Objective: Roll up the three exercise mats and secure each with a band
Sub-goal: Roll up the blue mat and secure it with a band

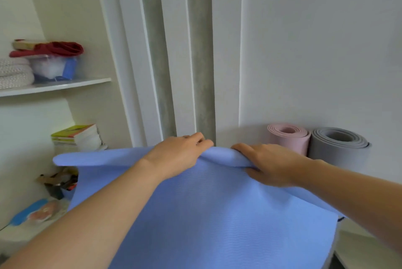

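Note:
A blue exercise mat [202, 214] lies spread out in front of me, its far edge curled over into a small fold. My left hand [180, 155] grips that folded edge near the middle, fingers curled over its top. My right hand [267, 164] grips the same fold just to the right, thumb underneath. A pink mat [289, 138] and a grey mat [339, 146] stand rolled up against the white wall at the right. No band is visible.
White door frames and a grey panel [161, 72] rise straight ahead. At the left, a shelf [56, 87] holds folded towels, a plastic box and red cloth. Below it lie stacked books [76, 138] and loose clutter [58, 181].

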### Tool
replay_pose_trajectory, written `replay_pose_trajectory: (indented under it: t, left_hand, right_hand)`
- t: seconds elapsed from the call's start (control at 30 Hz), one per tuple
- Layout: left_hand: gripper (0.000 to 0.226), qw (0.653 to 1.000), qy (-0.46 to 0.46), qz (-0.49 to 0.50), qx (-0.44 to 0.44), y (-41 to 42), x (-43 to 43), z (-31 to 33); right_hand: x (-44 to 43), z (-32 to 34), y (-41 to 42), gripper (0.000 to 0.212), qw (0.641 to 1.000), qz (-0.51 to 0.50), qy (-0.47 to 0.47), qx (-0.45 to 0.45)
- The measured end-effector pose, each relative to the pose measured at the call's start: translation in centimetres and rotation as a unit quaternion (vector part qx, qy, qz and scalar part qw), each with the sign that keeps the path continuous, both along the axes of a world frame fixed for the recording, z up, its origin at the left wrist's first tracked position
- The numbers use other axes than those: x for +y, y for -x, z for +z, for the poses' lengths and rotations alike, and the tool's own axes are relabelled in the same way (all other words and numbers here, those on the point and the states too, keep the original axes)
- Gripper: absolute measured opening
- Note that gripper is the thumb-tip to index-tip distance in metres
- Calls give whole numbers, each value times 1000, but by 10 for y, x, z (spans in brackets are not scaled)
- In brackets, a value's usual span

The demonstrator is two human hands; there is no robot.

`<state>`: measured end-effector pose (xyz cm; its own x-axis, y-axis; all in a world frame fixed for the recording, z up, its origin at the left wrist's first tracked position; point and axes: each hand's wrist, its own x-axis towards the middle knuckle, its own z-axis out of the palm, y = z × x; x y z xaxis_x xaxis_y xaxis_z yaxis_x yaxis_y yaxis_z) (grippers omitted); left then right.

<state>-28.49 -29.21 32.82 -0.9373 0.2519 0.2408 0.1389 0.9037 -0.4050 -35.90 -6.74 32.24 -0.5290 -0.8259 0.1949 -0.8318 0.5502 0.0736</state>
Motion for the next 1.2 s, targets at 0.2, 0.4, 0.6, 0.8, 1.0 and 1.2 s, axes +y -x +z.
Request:
replay_pose_trajectory:
  t: [0.2, 0.4, 0.6, 0.8, 1.0, 1.2]
  left_hand:
    - [57, 998, 50, -19, 35, -12, -2, 35]
    - [49, 979, 153, -80, 111, -30, -22, 57]
    - [29, 971, 191, 42, 139, -44, -3, 59]
    - [29, 990, 79, 105, 47, -37, -4, 58]
    - [34, 990, 105, -23, 95, -37, -25, 45]
    - [54, 992, -22, -52, 110, -44, -23, 28]
  right_hand:
    - [-23, 8, -7, 34, 999, -27, 24, 20]
    - [-36, 17, -8, 41, 990, -8, 30, 139]
    - [-56, 25, -11, 48, 986, 43, -12, 159]
    - [-67, 41, -17, 49, 980, 78, -38, 176]
    - [-59, 31, -15, 66, 975, 118, 9, 187]
    - [-55, 25, -5, 72, 976, 157, 43, 144]
